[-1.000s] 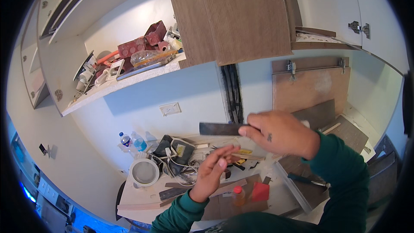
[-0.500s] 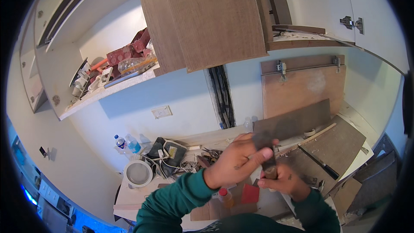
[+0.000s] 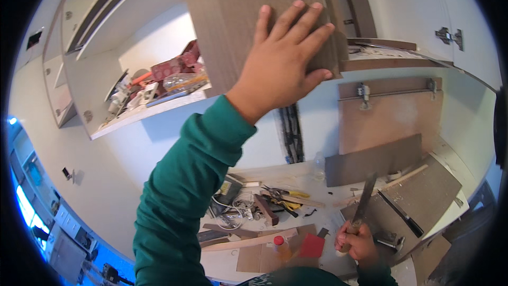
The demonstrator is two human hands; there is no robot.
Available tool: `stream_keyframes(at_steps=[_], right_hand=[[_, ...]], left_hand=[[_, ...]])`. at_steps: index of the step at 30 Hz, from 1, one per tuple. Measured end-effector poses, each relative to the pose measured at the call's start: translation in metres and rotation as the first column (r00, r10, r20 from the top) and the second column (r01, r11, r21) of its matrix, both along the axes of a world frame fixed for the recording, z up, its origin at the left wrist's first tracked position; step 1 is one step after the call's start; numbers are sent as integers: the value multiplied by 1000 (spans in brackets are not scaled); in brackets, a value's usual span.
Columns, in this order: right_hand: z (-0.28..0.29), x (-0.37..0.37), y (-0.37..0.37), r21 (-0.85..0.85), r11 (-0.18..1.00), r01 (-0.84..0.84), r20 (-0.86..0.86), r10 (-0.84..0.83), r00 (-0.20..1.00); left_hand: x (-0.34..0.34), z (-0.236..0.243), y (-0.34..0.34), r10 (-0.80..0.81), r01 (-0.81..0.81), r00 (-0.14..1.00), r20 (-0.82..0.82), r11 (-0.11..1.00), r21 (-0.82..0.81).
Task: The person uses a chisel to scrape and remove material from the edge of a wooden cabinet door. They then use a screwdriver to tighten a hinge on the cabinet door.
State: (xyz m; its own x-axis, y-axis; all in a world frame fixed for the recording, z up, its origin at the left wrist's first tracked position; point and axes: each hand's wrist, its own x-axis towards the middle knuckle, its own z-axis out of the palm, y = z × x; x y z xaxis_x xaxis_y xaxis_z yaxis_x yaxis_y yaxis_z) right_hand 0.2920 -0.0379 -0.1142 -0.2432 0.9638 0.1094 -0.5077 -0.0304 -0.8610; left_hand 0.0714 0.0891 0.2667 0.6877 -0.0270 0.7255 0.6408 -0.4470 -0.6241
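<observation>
My left hand is raised with its fingers spread, palm against the brown wood-grain cabinet panel near its lower right corner. My right hand, low over the worktop, is closed around the handle of what looks like a flat file. Its long dark metal blade points up and away, apart from the panel. Left of that hand lie a red flat piece and a red-capped bottle with amber liquid, on a sheet of cardboard.
Pliers and other tools lie heaped beside a white cable. A black-handled tool rests on a brown board at right. A hinged panel leans against the wall. The upper shelf holds clutter. An open white cabinet door hangs at right.
My left hand has left the file, risen, and spread onto the cabinet panel. My right hand has moved lower and slightly right, still holding the file. The view has shifted.
</observation>
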Motion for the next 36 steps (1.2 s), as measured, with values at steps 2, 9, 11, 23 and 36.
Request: stream_keyframes(at_steps=[2, 9, 11, 23, 36], right_hand=[[-1, 1, -3, 3, 1000, 1, 23, -1, 1000], [-12, 8, -4, -98, 993, 67, -28, -70, 997], [-18, 9, 0, -79, 996, 45, -24, -47, 999], [-7, -14, -6, -106, 992, 70, -64, -77, 995], [84, 17, 28, 487, 873, -36, 457, -219, 862]], left_hand=[[-7, 4, -3, -19, 19, 1000, -7, 1000, -22], [-16, -13, -17, -308, 308, 951, -2, 951, 16], [-23, -28, -41, -204, 184, 958, -200, 976, -116], [-59, -137, -97, -262, -58, 920, -292, 645, -762], [-15, -186, -66, -236, 607, 780, 579, 64, -792]])
